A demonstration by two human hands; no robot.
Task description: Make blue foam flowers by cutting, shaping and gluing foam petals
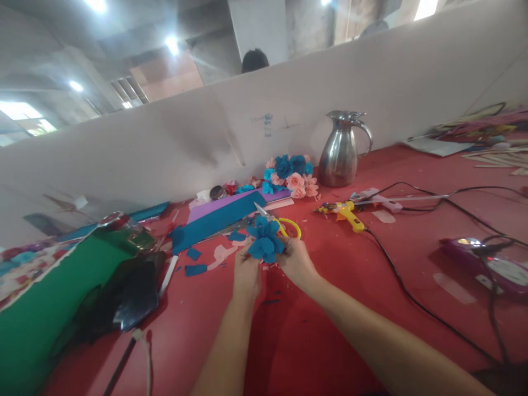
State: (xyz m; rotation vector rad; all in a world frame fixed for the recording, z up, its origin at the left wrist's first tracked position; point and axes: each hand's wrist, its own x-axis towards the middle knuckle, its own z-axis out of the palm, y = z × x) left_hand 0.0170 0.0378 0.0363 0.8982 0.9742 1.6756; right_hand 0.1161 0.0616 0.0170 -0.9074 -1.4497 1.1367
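Observation:
A blue paper flower [264, 240] is held between both my hands above the red table [338, 308]. My left hand [246, 272] grips its left side with fingers closed. On the flower's right side my right hand [296, 261] pinches it. Yellow-handled scissors [280, 221] lie just behind the flower. A yellow glue gun [345, 212] rests to the right, its black cord running toward me.
A steel jug [341, 148] stands at the back by the white partition, beside a cluster of blue and pink paper flowers [291, 175]. Blue and purple paper sheets [223, 215], a green roll [49, 308] and a black bag [127, 294] lie left. A purple device [490, 264] with cables sits right.

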